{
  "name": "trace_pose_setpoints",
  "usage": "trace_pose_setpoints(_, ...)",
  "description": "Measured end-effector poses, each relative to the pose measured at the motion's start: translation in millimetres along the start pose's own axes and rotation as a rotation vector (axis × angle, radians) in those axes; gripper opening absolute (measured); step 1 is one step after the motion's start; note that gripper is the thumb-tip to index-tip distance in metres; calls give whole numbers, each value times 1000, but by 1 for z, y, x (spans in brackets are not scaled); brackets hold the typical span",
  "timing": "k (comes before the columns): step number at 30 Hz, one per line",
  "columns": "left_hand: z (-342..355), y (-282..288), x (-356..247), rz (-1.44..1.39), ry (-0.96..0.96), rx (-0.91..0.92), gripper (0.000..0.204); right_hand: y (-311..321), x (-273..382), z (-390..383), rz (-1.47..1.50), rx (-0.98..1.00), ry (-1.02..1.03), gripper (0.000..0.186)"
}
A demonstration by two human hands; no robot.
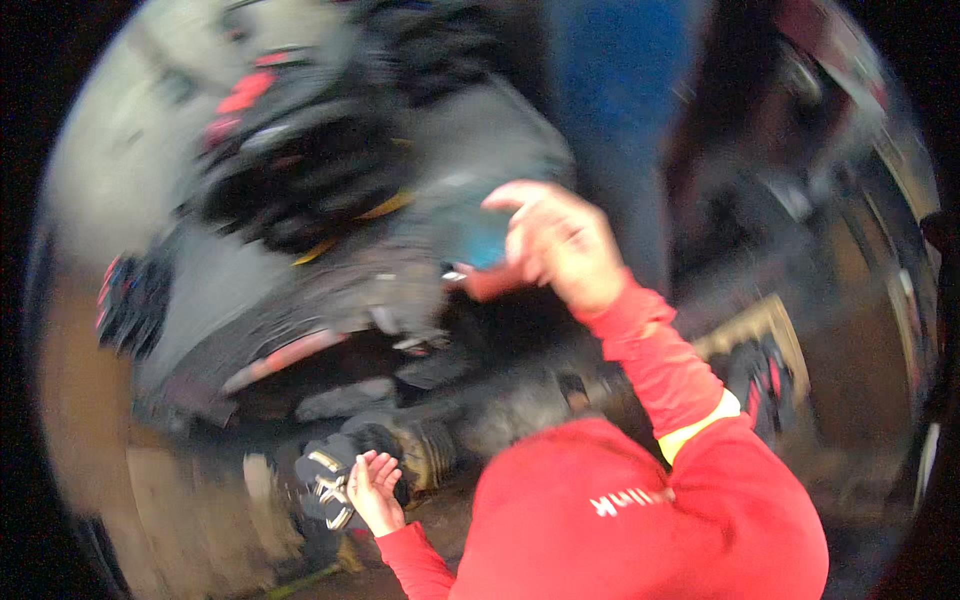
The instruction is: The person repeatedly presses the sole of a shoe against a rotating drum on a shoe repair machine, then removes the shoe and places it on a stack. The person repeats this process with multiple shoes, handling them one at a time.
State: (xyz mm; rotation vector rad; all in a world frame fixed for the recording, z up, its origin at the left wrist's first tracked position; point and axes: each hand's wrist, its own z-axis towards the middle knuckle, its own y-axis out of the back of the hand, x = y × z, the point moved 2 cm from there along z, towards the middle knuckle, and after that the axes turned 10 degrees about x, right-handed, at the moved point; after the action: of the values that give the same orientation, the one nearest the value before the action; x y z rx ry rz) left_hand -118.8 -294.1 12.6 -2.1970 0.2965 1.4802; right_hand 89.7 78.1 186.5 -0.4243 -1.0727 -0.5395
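Over the work area, my right hand [565, 245] reaches forward from a red sleeve, one finger stretched out and the others partly curled. Motion blur hides whether those curled fingers hold anything. Beside and below them is a blurred red piece [492, 283], with a teal patch [482, 243] just above it; I cannot make out what either is. Lower down, my left hand [378, 493] has its fingers apart, with nothing visible in them. Close beside it lies a black piece with white markings [328, 480], and I cannot tell if the hand touches it.
Dark ridged pieces [300, 180] with red and yellow parts pile up on a grey surface [505, 125]. A long pinkish-white piece [285, 358] lies nearer. Behind stands a blue upright shape [620, 110]. At right, a pale wooden frame [785, 325] borders black-and-red items [757, 385].
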Motion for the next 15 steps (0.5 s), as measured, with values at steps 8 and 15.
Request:
trace_pose_setpoints(8, 16, -68, 48, 374, 266, 418, 38, 68, -95, -265, -1036, -126, -810, 45)
trace_pose_setpoints(15, 17, -155, 63, 627, 313, 880, 32, 188, -34, -399, -1408, -815, -958, 62)
